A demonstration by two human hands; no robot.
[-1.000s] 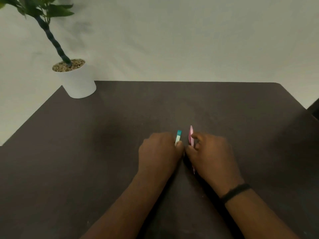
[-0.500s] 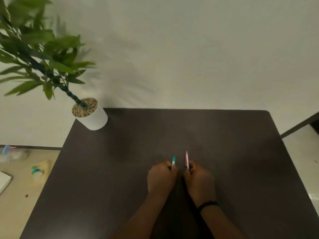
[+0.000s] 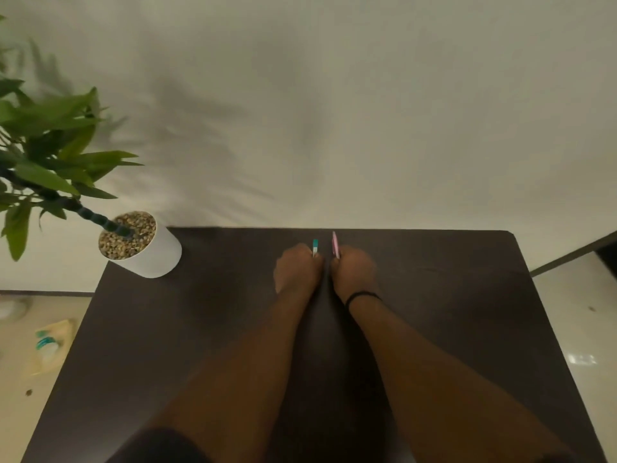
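Observation:
Both my arms reach far across a dark brown table [image 3: 187,329] towards its back edge. My left hand [image 3: 297,270] is curled in a fist around a small teal-and-white stick [image 3: 315,246] whose tip pokes out above the knuckles. My right hand [image 3: 354,270], with a black band on the wrist, grips a thin pink pen-like thing [image 3: 335,243] that also points away from me. The two fists sit side by side, a small gap between them. What lies inside the fists is hidden.
A white pot [image 3: 150,250] filled with pebbles holds a leafy green plant [image 3: 46,155] at the table's back left corner. A pale wall rises behind the table. On the floor to the left lies a plastic bag [image 3: 50,345] with something teal in it.
Both hands moved away from me towards the table's back edge, still holding the teal stick and the pink thing. The camera rose and pulled back, showing more wall and floor.

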